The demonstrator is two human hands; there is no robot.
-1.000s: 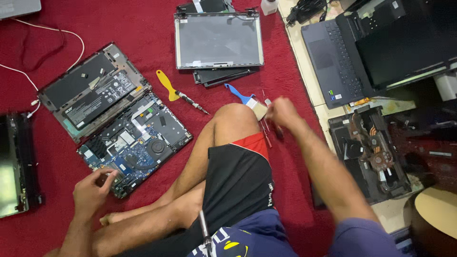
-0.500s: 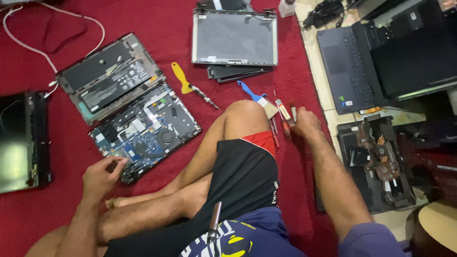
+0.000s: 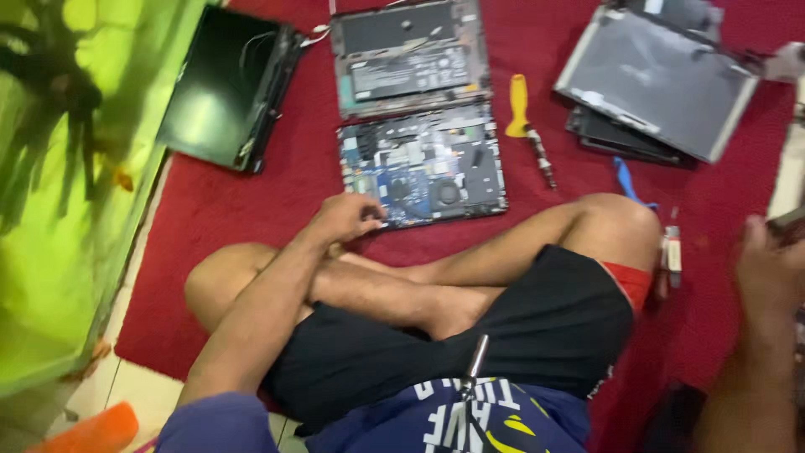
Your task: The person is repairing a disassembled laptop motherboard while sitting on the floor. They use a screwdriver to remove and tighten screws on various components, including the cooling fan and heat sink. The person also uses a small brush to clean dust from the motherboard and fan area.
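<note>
Seen from the head camera, looking down: a person sits cross-legged on a red carpet (image 3: 251,201) among taken-apart laptops. The left hand (image 3: 345,216) rests with its fingers (image 3: 369,220) curled loosely inward, gripping nothing that shows, their tips touching the near left corner of an opened laptop base (image 3: 423,164). Its blue circuit board and round fan lie just beyond the fingertips. Farther beyond them, touching the base's far edge, lies a second grey panel (image 3: 408,54) with a dark battery. Well off to the left of the fingers sits a black screen lid (image 3: 220,88), tilted, beside a bright green surface (image 3: 75,168). To the right of the fingers, just beside the base, lies a screwdriver (image 3: 527,126) with a yellow handle. Farther right, a grey laptop lid (image 3: 658,80) rests on a darker panel. The right hand (image 3: 767,268) is at the picture's right edge, blurred; I cannot tell whether its fingers are open or closed. Near it, by the raised knee, lie a blue plastic tool (image 3: 627,183) and a small white object (image 3: 672,252).
</note>
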